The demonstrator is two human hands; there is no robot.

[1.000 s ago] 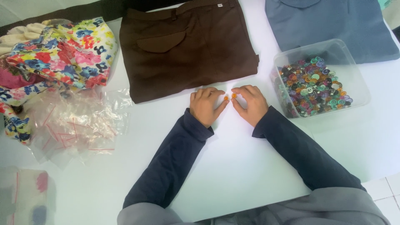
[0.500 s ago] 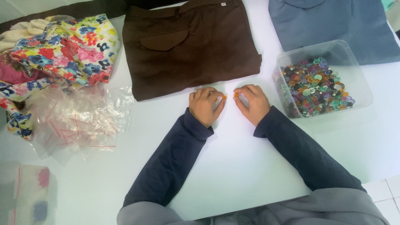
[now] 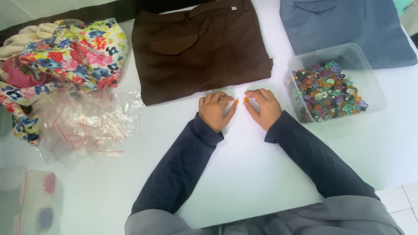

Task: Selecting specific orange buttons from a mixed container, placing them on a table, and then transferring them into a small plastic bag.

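my left hand [image 3: 214,111] and my right hand [image 3: 263,108] rest side by side on the white table [image 3: 244,174], just below the lower edge of the folded dark brown trousers [image 3: 200,45]. each hand pinches a tiny round orange button: the left orange button [image 3: 235,102] sits at the tips of my left thumb and forefinger, on the inner side of that hand, and the right orange button [image 3: 246,99] sits the same way at the tips of my right thumb and forefinger. the two buttons face each other across a narrow gap, near but not touching, low over the table or on it; i cannot tell which. the rest of my fingers [image 3: 213,96] are curled loosely inward, knuckles up, not clenched hard. just beside my right hand, to its right, stands a clear square plastic tub [image 3: 363,69] with a heap of small mixed-colour buttons [image 3: 326,91] filling its bottom. beyond the tub lies a folded blue-grey garment [image 3: 344,24], its near edge just behind the tub's far wall. to the left of the trousers is a bundled floral cloth in red, pink, blue and yellow [image 3: 65,56], and below it a loose pile of small clear zip bags with red seal strips [image 3: 82,128], well apart from my left hand. both my forearms are in dark navy sleeves [image 3: 183,169].
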